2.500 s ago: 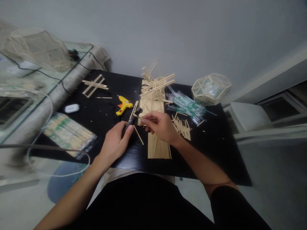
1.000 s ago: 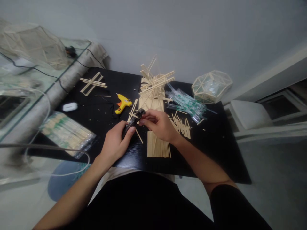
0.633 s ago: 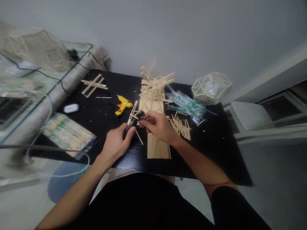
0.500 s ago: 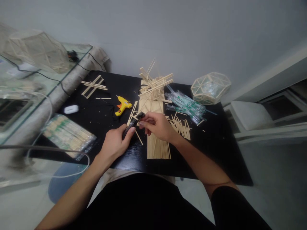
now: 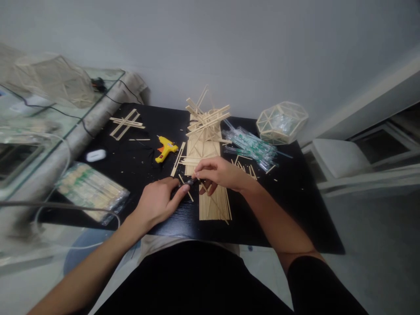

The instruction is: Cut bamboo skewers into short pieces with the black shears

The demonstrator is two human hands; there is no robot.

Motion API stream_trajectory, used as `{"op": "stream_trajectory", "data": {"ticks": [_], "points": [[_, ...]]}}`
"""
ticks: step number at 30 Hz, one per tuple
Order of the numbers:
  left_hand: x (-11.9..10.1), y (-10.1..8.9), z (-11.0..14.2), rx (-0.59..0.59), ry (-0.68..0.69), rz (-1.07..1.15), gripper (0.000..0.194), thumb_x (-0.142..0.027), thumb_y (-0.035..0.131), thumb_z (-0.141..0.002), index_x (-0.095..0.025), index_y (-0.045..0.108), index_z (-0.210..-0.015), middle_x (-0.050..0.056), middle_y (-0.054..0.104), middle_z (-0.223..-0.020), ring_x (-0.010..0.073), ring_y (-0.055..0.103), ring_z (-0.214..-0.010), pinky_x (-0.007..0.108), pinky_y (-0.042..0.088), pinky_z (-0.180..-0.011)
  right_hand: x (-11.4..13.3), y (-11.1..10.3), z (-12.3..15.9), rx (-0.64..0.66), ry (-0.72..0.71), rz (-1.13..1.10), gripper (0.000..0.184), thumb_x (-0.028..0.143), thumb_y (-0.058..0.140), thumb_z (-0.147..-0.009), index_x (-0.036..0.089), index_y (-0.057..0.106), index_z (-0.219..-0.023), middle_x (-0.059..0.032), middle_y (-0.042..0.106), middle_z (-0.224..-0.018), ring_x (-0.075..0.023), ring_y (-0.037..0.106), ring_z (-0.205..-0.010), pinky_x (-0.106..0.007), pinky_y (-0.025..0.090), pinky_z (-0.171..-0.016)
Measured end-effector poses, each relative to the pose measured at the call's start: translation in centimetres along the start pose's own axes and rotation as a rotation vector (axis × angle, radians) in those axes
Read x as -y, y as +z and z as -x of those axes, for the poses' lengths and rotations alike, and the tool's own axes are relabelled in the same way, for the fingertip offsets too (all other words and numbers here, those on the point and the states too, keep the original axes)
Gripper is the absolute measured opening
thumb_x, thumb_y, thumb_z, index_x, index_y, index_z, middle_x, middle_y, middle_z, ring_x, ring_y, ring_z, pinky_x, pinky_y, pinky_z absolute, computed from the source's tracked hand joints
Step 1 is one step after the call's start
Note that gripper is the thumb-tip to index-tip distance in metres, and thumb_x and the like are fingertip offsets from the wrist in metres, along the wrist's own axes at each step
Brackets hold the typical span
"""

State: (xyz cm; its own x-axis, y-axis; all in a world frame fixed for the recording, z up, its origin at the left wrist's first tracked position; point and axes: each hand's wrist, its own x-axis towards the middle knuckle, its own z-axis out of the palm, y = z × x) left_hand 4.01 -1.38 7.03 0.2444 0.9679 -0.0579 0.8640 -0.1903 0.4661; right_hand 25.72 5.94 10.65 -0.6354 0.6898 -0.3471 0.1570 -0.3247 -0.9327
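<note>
My left hand (image 5: 158, 197) is closed around a small dark hand tool (image 5: 189, 182), whose exact kind I cannot make out. Its tip points right, toward my other hand. Between the fingertips of my right hand (image 5: 223, 174), a thin wooden stick (image 5: 215, 205) is pinched, slanting down to the right. One end of it is close to the tool's tip; whether they touch is unclear. Beneath this hand lies a wide row of parallel wooden sticks (image 5: 210, 209). Short loose sticks (image 5: 177, 159) are beside the tool on the black table (image 5: 278, 205).
Behind my hands stands a pile of crossed sticks (image 5: 208, 120). A yellow glue gun (image 5: 166, 148) rests to its left. Green-printed plastic wrappers (image 5: 254, 146) and a faceted stick frame (image 5: 282, 122) are at right. Packaged sticks (image 5: 93, 188) and a white case (image 5: 96, 155) lie left.
The dark tool has come down and is more hidden by my fingers. My right hand has moved slightly down and right, and the slanting stick now shows in its fingers.
</note>
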Motion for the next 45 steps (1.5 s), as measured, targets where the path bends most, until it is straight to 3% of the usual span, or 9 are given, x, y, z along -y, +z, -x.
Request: {"op": "stream_trajectory", "data": {"ticks": [6,13,18,25,29,33,36,40,45], "points": [[-0.1,0.1,-0.2,0.032,-0.063,-0.059,0.062,-0.065,0.029,-0.102,-0.022,0.072,-0.087,0.010,0.077,-0.087,0.0273,0.069,-0.079,0.033,0.037,-0.066,-0.2,0.0,0.0,-0.049,0.002,-0.034,0.010,0.024,0.078,-0.082,0.016,0.072,-0.082,-0.0052,0.077,-0.085,-0.0136,0.073,-0.057,-0.023,0.065,-0.055],[-0.2,0.2,-0.5,0.007,-0.077,-0.086,0.067,-0.070,0.030,-0.098,-0.023,0.066,-0.068,0.009,0.071,-0.070,0.0253,0.064,-0.066,0.033,0.032,-0.060,-0.6,-0.2,-0.5,-0.046,0.011,-0.038,0.014,0.025,0.080,-0.082,0.015,0.070,-0.079,-0.0044,0.075,-0.084,-0.0125,0.072,-0.056,-0.024,0.067,-0.057],[0.5,0.2,-0.7,0.027,-0.146,-0.107,0.070,-0.074,0.031,-0.097,-0.023,0.067,-0.065,0.009,0.070,-0.066,0.0271,0.065,-0.065,0.032,0.031,-0.059,-0.2,-0.7,0.2,-0.123,-0.007,-0.008,0.020,0.030,0.082,-0.081,0.016,0.069,-0.083,-0.0040,0.073,-0.085,-0.0152,0.074,-0.057,-0.024,0.066,-0.054],[3.0,1.3,0.0,0.012,-0.230,0.059,0.074,-0.073,0.028,-0.097,-0.023,0.068,-0.061,0.010,0.073,-0.066,0.0290,0.069,-0.066,0.034,0.040,-0.061,0.9,-6.0,4.4,-0.382,-0.035,0.104,0.023,0.035,0.083,-0.082,0.016,0.070,-0.081,-0.0058,0.075,-0.080,-0.0177,0.076,-0.058,-0.022,0.063,-0.049],[3.5,2.1,0.1,0.005,-0.256,0.145,0.073,-0.074,0.026,-0.097,-0.025,0.061,-0.055,0.009,0.071,-0.062,0.0285,0.067,-0.062,0.034,0.041,-0.061,-1.2,-8.9,4.9,-0.513,0.095,0.174,0.025,0.031,0.086,-0.078,0.016,0.069,-0.069,-0.0009,0.065,-0.055,-0.0198,0.075,-0.053,-0.020,0.060,-0.044],[3.6,2.9,0.1,0.023,-0.279,0.160,0.074,-0.075,0.025,-0.097,-0.024,0.062,-0.059,0.009,0.071,-0.064,0.0286,0.068,-0.065,0.033,0.041,-0.062,-3.6,-9.6,4.4,-0.701,0.159,0.195,0.027,0.027,0.089,-0.079,0.013,0.068,-0.068,-0.0004,0.062,-0.056,-0.0196,0.074,-0.049,-0.019,0.059,-0.041],[3.8,3.3,0.0,0.034,-0.295,0.132,0.073,-0.074,0.026,-0.098,-0.024,0.065,-0.063,0.009,0.073,-0.069,0.0291,0.069,-0.069,0.033,0.041,-0.063,-4.6,-9.4,4.7,-0.742,0.148,0.147,0.024,0.026,0.090,-0.079,0.011,0.072,-0.075,-0.0019,0.066,-0.062,-0.0186,0.075,-0.052,-0.021,0.063,-0.048],[3.8,3.5,0.2,0.022,-0.313,0.118,0.070,-0.072,0.026,-0.098,-0.024,0.067,-0.068,0.009,0.074,-0.072,0.0307,0.070,-0.074,0.032,0.041,-0.064,-5.5,-9.2,6.2,-0.708,0.095,0.050,0.029,0.024,0.099,-0.064,0.012,0.076,-0.076,-0.0066,0.074,-0.075,-0.0192,0.078,-0.067,-0.028,0.069,-0.069],[3.7,3.8,0.4,0.001,-0.318,0.091,0.066,-0.070,0.028,-0.099,-0.024,0.066,-0.071,0.009,0.074,-0.073,0.0302,0.070,-0.074,0.031,0.039,-0.062,-6.1,-8.9,8.2,-0.700,0.062,-0.005,0.039,0.036,0.101,-0.057,0.012,0.077,-0.076,-0.0073,0.075,-0.079,-0.0200,0.079,-0.075,-0.030,0.067,-0.080]]}}
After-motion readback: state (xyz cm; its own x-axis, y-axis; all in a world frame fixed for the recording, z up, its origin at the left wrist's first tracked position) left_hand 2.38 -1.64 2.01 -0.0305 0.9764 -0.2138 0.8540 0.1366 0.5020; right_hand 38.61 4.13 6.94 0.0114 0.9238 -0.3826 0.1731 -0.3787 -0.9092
